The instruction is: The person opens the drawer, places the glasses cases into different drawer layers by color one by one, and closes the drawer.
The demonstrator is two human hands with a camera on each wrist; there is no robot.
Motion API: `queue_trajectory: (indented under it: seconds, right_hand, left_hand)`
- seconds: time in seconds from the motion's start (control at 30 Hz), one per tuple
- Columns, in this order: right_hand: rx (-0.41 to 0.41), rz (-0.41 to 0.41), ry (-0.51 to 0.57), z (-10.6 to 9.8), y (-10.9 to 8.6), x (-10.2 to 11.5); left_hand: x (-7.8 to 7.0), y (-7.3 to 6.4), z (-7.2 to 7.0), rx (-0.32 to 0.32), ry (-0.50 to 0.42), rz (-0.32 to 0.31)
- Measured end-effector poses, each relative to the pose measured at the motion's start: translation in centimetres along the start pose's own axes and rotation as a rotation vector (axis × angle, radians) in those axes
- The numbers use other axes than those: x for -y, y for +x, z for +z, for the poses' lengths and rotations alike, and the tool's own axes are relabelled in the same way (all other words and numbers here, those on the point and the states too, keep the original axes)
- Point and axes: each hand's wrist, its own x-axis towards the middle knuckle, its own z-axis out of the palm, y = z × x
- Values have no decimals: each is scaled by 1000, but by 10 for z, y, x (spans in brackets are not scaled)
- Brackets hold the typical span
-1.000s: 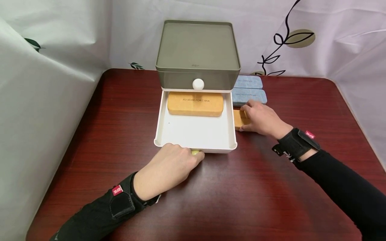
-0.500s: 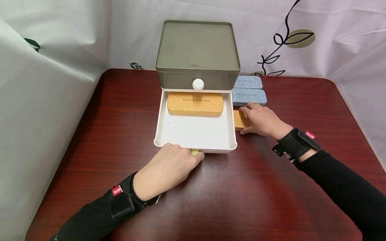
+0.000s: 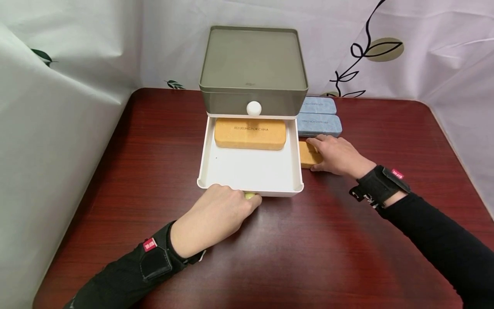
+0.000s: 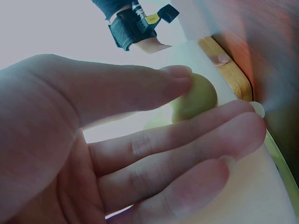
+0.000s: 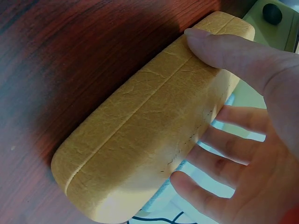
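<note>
My left hand [image 3: 216, 216] pinches the yellow-green knob [image 4: 201, 98] of a pulled-out white drawer [image 3: 251, 171], with the thumb on one side of it. At the drawer's back lies a yellow glasses case [image 3: 250, 139] with printed lettering. To the right of the drawer, my right hand [image 3: 341, 155] holds a second yellow glasses case [image 5: 135, 121] on the table. Its thumb presses the near side while the fingers reach over to the far side. In the head view, the hand covers this case's right part.
A grey-green drawer box [image 3: 252, 58] with a white upper knob [image 3: 254, 108] stands at the back. Two blue glasses cases, a rear one [image 3: 318, 104] and a front one [image 3: 320, 123], lie right of it. A patterned white cloth [image 3: 270, 13] hangs behind the dark red table [image 3: 301, 257].
My right hand has shifted slightly right and toward me along the yellow glasses case, uncovering a little more of its left part. The left hand and the drawer stay still.
</note>
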Motion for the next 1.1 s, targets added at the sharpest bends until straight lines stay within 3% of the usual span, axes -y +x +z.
queue_trajectory:
  seconds: [0.23, 0.83, 1.1]
  right_hand:
    - [-7, 13, 25, 0, -3, -2]
    - [-141, 43, 107, -9, -29, -4]
    - [-226, 44, 244, -11, -42, -7]
  left_hand:
    - [0, 0, 0, -6, 0, 6]
    - [0, 0, 0, 8, -2, 10]
    - [0, 0, -1, 5, -3, 10]
